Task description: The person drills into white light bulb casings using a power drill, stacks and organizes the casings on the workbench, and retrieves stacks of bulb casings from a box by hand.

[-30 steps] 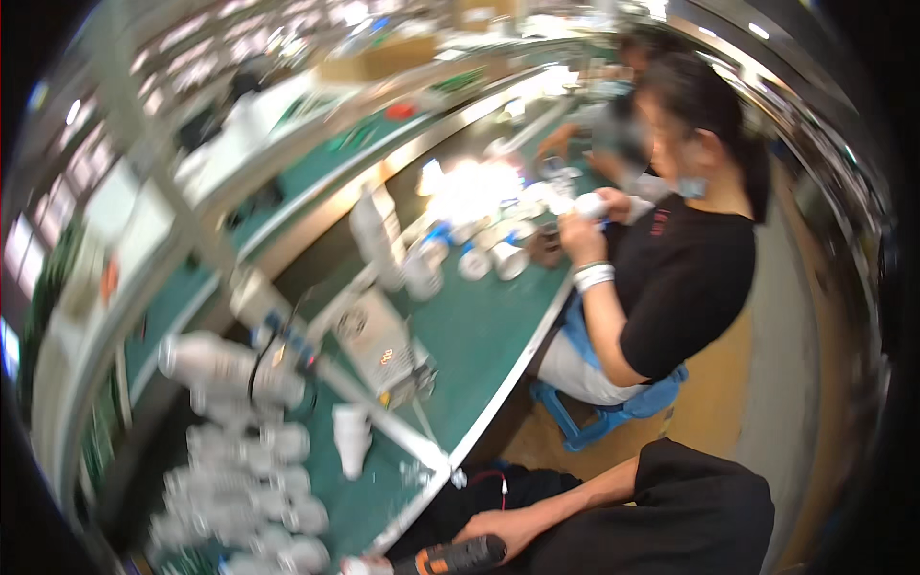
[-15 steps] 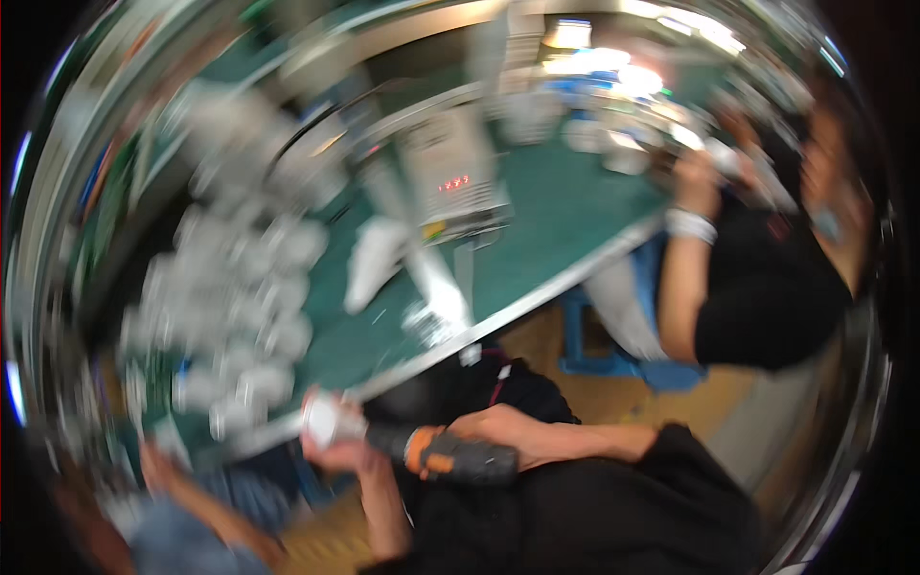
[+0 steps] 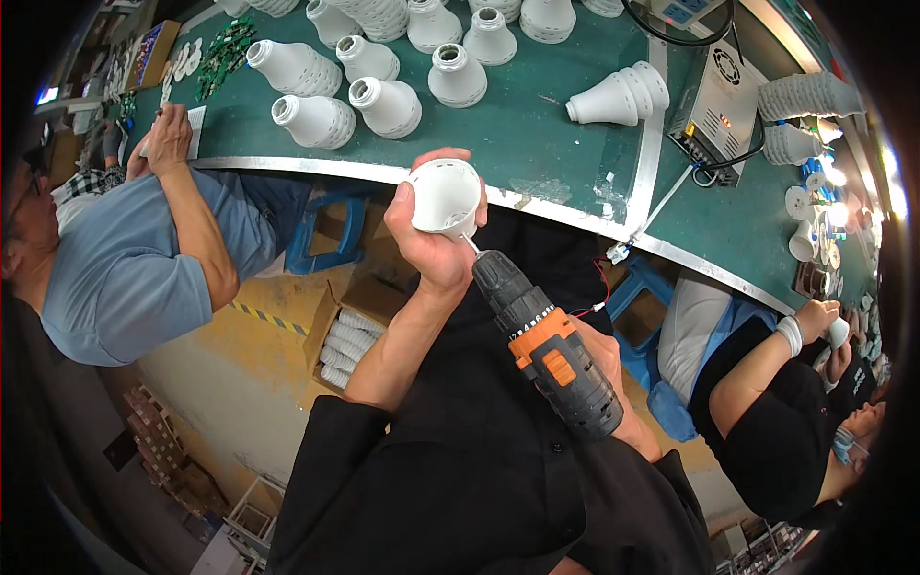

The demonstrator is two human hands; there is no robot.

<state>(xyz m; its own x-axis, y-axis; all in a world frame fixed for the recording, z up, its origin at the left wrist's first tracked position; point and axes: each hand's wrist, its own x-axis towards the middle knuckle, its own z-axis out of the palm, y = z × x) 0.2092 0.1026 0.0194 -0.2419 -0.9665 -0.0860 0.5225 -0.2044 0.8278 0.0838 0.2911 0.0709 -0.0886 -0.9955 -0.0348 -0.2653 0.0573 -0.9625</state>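
A white, cup-shaped lamp housing sits in my left hand, its wide mouth turned up toward me and my fingers wrapped round its sides. My right hand grips a black and orange cordless drill, partly hidden behind the tool's body. The drill's thin bit points up and left to the near rim of the housing. Whether the bit touches a screw inside cannot be made out. Both hands are in front of the bench edge, above my dark clothing.
Several similar white housings stand on the green bench, with a nested stack lying farther right. A metal power supply has cables attached. Co-workers sit left and right. A carton of white parts stands below.
The view has swung left and steadied from a blur. My left hand still holds the housing and my right hand the drill, whose bit now shows at the housing's rim.
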